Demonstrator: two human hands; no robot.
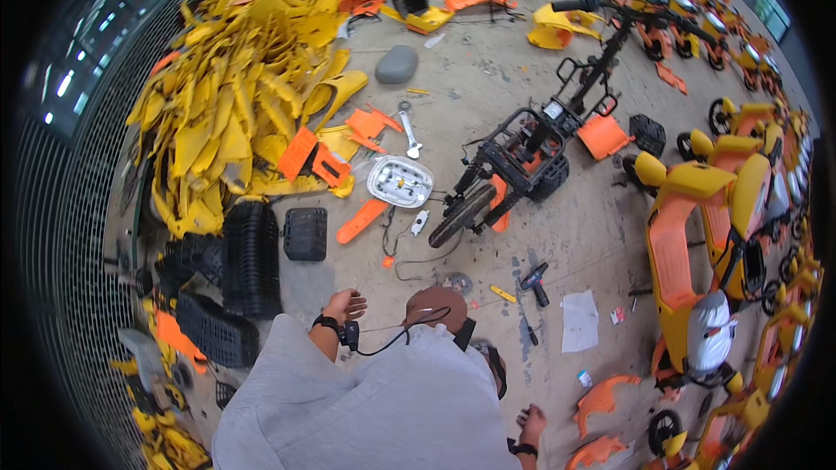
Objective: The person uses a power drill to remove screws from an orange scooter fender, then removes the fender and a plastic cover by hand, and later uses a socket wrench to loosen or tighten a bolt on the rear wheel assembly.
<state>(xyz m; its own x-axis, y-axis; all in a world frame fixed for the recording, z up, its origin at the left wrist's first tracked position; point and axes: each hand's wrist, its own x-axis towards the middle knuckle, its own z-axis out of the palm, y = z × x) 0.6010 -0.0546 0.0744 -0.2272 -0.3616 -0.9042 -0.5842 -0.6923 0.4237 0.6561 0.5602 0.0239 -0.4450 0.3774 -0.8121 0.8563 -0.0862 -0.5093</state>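
My left hand (347, 305) hangs over the floor with its fingers apart and nothing in them. On that wrist is a black band with a small device and a cable. Low on the right, my right hand (531, 422) is also empty, fingers spread, near a curved orange panel (601, 400). In front of me lie a cordless drill (535, 283), a screwdriver (530, 329) and a yellow stick-like tool (502, 293). Beyond them a stripped black scooter frame (531, 148) lies tilted, its wheel (461, 213) toward me. A brown rounded thing (440, 309) sits by my body.
Yellow panels (235, 113) form a big heap at left, beside stacked black baskets (251, 257). A white tray-like part (399, 181), a grey seat (397, 64) and orange panels (361, 221) lie mid-floor. Yellow-orange scooters (688, 244) line the right; white paper (580, 322) lies nearer.
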